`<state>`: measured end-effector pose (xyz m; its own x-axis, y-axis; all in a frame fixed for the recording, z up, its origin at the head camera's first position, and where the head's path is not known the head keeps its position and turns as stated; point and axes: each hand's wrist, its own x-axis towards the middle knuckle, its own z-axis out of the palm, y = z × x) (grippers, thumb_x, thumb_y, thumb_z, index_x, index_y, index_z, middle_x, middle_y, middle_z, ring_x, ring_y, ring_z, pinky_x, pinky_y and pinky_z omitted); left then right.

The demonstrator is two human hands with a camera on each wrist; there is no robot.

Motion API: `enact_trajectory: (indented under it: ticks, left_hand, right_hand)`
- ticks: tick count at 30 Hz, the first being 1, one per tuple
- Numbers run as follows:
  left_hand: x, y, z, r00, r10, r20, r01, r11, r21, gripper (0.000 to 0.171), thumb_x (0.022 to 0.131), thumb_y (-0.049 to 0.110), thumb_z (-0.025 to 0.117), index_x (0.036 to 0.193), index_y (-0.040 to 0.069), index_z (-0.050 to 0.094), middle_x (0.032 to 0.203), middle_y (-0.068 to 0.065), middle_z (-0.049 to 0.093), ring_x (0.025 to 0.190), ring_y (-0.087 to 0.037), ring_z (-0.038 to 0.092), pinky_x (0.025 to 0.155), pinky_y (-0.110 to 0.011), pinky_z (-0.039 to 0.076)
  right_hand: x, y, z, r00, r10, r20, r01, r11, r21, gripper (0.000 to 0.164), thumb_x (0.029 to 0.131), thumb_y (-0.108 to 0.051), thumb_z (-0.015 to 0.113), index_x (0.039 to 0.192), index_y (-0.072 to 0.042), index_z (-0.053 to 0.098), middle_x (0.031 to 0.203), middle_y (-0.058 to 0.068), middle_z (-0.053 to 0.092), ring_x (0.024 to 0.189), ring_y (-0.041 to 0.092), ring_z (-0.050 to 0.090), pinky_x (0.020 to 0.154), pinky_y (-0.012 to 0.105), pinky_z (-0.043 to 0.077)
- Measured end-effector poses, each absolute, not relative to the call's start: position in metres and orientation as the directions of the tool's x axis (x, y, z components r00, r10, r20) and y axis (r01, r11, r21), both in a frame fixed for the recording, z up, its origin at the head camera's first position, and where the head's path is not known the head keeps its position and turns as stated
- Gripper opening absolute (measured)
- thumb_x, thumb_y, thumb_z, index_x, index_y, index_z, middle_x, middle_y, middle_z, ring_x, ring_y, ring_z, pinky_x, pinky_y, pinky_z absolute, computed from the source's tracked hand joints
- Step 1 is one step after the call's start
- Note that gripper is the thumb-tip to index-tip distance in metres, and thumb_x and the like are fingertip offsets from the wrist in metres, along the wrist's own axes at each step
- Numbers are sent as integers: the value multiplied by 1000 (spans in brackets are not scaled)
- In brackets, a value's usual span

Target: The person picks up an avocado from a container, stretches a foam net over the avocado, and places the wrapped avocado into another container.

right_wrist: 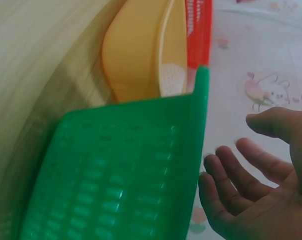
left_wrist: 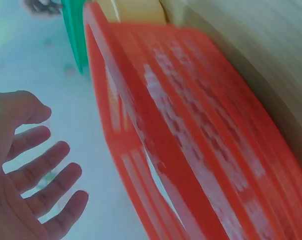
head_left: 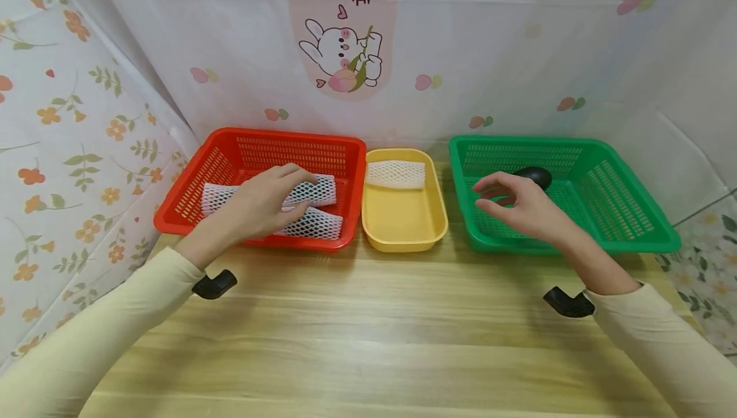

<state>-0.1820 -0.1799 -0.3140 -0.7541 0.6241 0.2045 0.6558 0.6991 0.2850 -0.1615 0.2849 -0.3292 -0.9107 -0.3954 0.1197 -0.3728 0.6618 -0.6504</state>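
Note:
My left hand (head_left: 261, 197) hovers over the red basket (head_left: 259, 136), its fingers apart and loosely bent around nothing. Beneath it lie several white foam net sleeves (head_left: 313, 223), partly hidden by the hand. On the other side, my right hand (head_left: 521, 207) is over the left part of the green basket (head_left: 610, 213), thumb and fingers spread with a gap between them. Just behind that hand a dark, rounded object (head_left: 537, 176) lies in the green basket, partly covered by the fingers. In the wrist views both the left hand (left_wrist: 36, 170) and right hand (right_wrist: 255, 180) hold nothing.
Between the baskets stands a yellow tray (head_left: 403, 219) with one white foam net sleeve (head_left: 396, 175) at its far end. All three containers stand along the back of the wooden table (head_left: 368, 328), close to a printed cloth (head_left: 489, 40). Black wrist pieces (head_left: 214, 284) show below the forearms.

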Motion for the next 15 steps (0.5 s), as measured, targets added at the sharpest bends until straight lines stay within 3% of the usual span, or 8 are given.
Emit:
enact_trajectory:
  ticks: [6, 11, 15]
  left_hand:
    - [-177, -135, -321, -672, 717, 185, 736, 623, 264, 35, 93, 26, 75, 123, 12, 66, 115, -4, 66, 102, -22, 62, 89, -41, 53]
    - [-169, -97, -328, -576, 813, 91, 814, 558, 164, 34, 91, 28, 78, 120, 12, 70, 112, -4, 67, 94, -23, 61, 80, -36, 52]
    - [-166, -71, -333, -568, 822, -27, 822, 569, 36, 37, 91, 31, 78, 124, 15, 69, 116, -3, 68, 103, -26, 60, 83, -37, 49]
  right_hand:
    - [-165, 306, -330, -916, -396, 68, -355, 717, -600, 26, 101, -15, 65, 124, -3, 63, 118, 13, 65, 104, 27, 64, 83, 23, 49]
    - [-171, 322, -323, -907, -418, -50, -323, 767, -554, 29, 101, -16, 66, 125, 0, 62, 117, 13, 65, 104, 30, 63, 87, 37, 52]
    - [-183, 335, -317, -893, -414, -178, -279, 818, -503, 36, 101, -19, 66, 129, 3, 58, 116, 15, 64, 106, 36, 63, 87, 50, 52]
